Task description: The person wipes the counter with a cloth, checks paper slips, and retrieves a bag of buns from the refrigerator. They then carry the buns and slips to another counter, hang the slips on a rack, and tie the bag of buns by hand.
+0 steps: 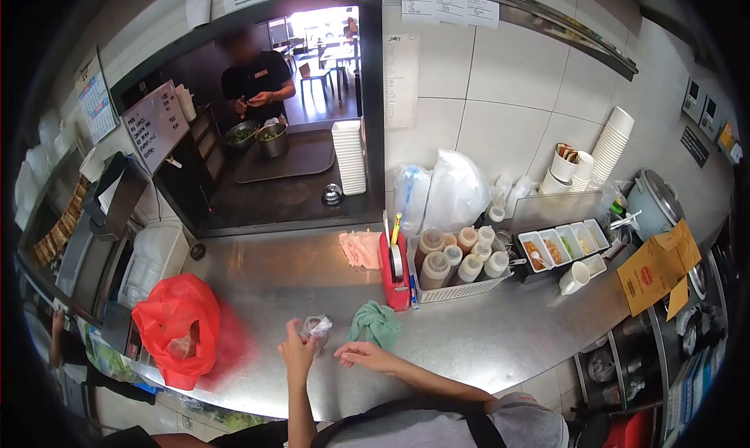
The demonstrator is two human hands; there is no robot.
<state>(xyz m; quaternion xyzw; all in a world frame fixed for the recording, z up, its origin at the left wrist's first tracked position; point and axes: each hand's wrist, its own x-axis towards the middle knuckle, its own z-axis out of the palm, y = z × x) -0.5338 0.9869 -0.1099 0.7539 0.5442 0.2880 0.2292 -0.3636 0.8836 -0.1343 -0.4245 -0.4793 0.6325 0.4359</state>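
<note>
Over the steel counter, my left hand (296, 349) grips a small clear plastic bag (318, 324) with something dark brown in it. The bag's top is bunched near my fingers. A short way to the right, my right hand (366, 356) is empty, its fingers loosely bent and apart, pointing toward the left hand. Just beyond it a crumpled green cloth (376, 324) lies on the counter. To the left stands an open red plastic bag (180, 327) with a wrapped item (184, 346) inside.
A red tape dispenser (395, 272) and a basket (461, 292) of squeeze bottles stand behind the hands. A pink cloth (360, 249) lies nearby. White topping trays (564, 242) and a mug (574, 278) are at right. Through the hatch, a person (258, 79) stands behind a brown tray (285, 157).
</note>
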